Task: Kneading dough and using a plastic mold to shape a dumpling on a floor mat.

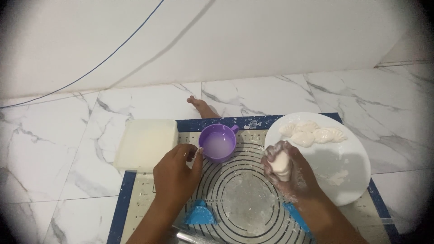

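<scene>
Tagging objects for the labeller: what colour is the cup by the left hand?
Purple cup, milky white liquid inside; head view, the only one, shows it clearly.

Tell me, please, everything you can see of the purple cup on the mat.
The purple cup is a small, round, plastic-looking cup with a short handle at its upper right. It stands upright near the top edge of the baking mat and holds a cloudy whitish liquid. The left hand reaches it, fingertips at its left rim.
</scene>
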